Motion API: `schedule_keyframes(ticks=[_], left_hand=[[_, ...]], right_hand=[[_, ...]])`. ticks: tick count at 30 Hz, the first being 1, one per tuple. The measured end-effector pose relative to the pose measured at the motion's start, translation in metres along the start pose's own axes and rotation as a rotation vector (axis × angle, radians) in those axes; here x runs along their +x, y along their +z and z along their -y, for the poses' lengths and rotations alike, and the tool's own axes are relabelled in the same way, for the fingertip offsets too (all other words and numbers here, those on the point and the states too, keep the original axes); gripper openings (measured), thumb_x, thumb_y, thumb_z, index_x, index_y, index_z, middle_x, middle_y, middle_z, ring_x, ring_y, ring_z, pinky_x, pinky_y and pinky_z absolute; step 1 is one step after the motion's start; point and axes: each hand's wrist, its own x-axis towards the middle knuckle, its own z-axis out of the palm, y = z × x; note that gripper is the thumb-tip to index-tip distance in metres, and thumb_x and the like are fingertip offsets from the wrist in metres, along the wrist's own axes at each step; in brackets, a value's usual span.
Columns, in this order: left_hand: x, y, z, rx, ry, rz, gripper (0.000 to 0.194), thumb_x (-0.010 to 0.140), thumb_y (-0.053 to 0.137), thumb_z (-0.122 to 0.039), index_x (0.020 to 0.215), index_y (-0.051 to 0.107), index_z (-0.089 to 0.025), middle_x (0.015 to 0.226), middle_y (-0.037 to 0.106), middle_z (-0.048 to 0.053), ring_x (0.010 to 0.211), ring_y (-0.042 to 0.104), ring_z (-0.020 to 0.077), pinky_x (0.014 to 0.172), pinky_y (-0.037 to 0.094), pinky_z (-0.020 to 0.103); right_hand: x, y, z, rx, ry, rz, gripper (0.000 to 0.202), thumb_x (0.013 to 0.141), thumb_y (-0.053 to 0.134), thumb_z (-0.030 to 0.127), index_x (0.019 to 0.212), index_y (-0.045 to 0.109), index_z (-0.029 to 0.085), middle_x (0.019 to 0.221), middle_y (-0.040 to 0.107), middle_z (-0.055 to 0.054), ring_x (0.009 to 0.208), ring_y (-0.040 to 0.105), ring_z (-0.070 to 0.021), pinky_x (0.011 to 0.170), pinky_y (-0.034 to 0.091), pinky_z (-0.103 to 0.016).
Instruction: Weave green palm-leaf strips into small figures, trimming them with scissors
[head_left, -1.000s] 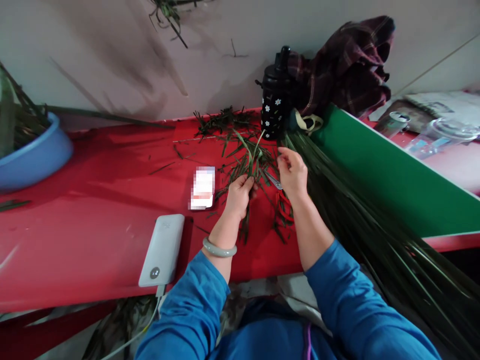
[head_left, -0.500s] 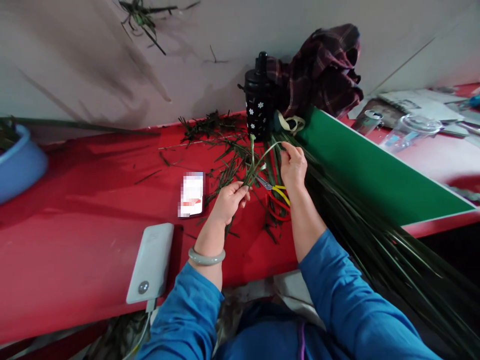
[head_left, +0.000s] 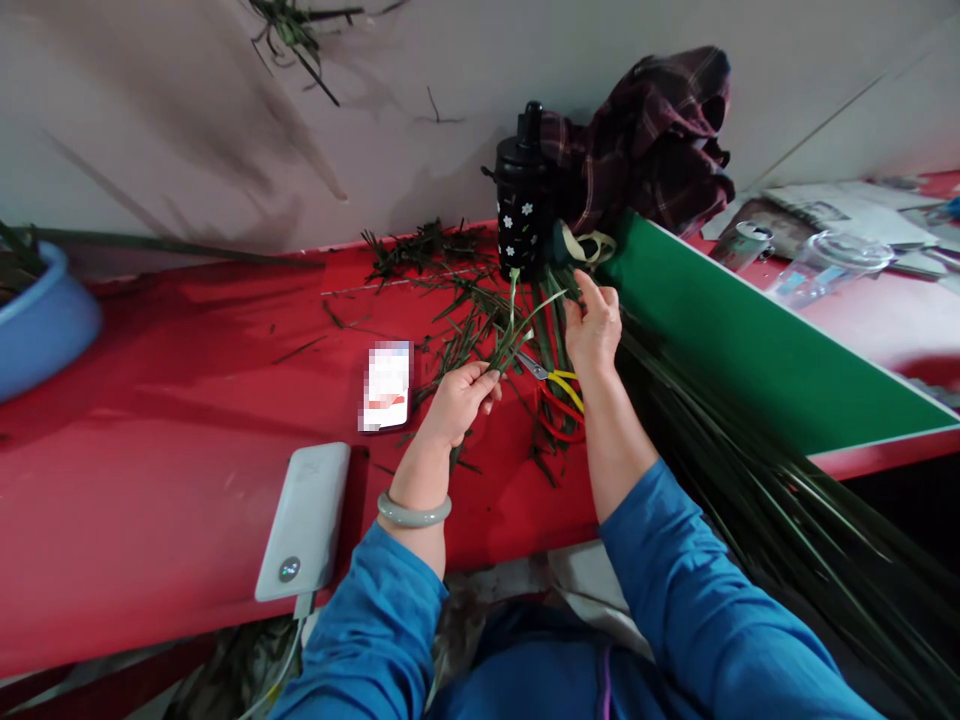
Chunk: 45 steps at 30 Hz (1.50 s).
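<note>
My left hand point(head_left: 466, 402) is closed, with thumb and fingers pinching a small bunch of green leaf strips point(head_left: 508, 345). The loose ends fan upward from the pinch, one standing nearly upright and one slanting right. My right hand point(head_left: 595, 325) is just beyond the tip of the slanting strip, thumb and forefinger apart, apparently with nothing between them. Scissors point(head_left: 559, 385) with red and yellow handles lie on the red table point(head_left: 187, 400) below the strips, partly behind my right wrist. Dark leaf scraps point(head_left: 457, 345) are scattered around them.
A black flowered tumbler point(head_left: 519, 205) stands at the back beside a plaid cloth point(head_left: 652, 140). A green panel point(head_left: 750, 340) and long leaves point(head_left: 750, 500) lie to the right. Phone point(head_left: 386, 388), power bank point(head_left: 306, 520) and blue basin point(head_left: 49, 320) are on the left.
My right hand has come off the tip of the slanting strip and its fingers have parted. That strip now sits straighter. My left hand keeps its pinch.
</note>
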Motion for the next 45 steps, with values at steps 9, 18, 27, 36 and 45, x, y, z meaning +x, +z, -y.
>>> schedule_keyframes(ticks=[9, 18, 27, 36, 45], left_hand=[[0.005, -0.003, 0.002, 0.038, 0.079, -0.263, 0.021, 0.075, 0.049, -0.029, 0.059, 0.050, -0.016, 0.052, 0.051, -0.003, 0.042, 0.043, 0.0052, 0.044, 0.032, 0.020], [0.006, 0.000, 0.009, 0.067, 0.094, -0.303, 0.019, 0.075, 0.048, -0.032, 0.068, 0.054, -0.016, 0.057, 0.055, -0.001, 0.052, 0.048, 0.0080, 0.048, 0.034, 0.019], [0.004, 0.011, 0.010, 0.009, 0.076, -0.238, 0.017, 0.076, 0.046, -0.029, 0.066, 0.049, -0.016, 0.054, 0.051, -0.002, 0.048, 0.047, 0.0078, 0.048, 0.037, 0.020], [0.008, 0.011, 0.017, 0.013, 0.098, -0.311, 0.019, 0.076, 0.045, -0.029, 0.063, 0.050, -0.016, 0.054, 0.048, -0.003, 0.047, 0.040, 0.0062, 0.045, 0.030, 0.019], [0.006, 0.011, 0.012, 0.016, 0.088, -0.308, 0.023, 0.075, 0.048, -0.033, 0.058, 0.048, -0.017, 0.053, 0.049, -0.002, 0.053, 0.044, 0.0083, 0.050, 0.033, 0.020]], right_hand=[[-0.007, -0.015, 0.020, 0.166, -0.011, 0.108, 0.019, 0.075, 0.052, 0.029, 0.080, 0.067, 0.019, 0.078, 0.057, -0.004, 0.073, 0.055, -0.0147, 0.067, 0.046, -0.031], [-0.038, -0.004, 0.052, 0.840, 0.363, 0.635, 0.013, 0.066, 0.060, 0.028, 0.066, 0.057, 0.016, 0.048, 0.052, 0.006, 0.039, 0.046, -0.0042, 0.038, 0.040, -0.017], [-0.045, 0.011, 0.053, 0.807, 0.361, 0.538, 0.011, 0.067, 0.059, 0.027, 0.065, 0.055, 0.017, 0.048, 0.054, 0.006, 0.043, 0.052, -0.0050, 0.043, 0.046, -0.016], [-0.049, 0.013, 0.047, 0.735, 0.220, 0.655, 0.010, 0.066, 0.058, 0.021, 0.075, 0.058, 0.018, 0.060, 0.059, 0.005, 0.051, 0.057, -0.0072, 0.054, 0.050, -0.021], [-0.049, 0.012, 0.046, 0.343, -0.065, 0.504, 0.011, 0.071, 0.057, 0.029, 0.075, 0.062, 0.020, 0.071, 0.066, 0.000, 0.068, 0.062, -0.0138, 0.067, 0.047, -0.026]])
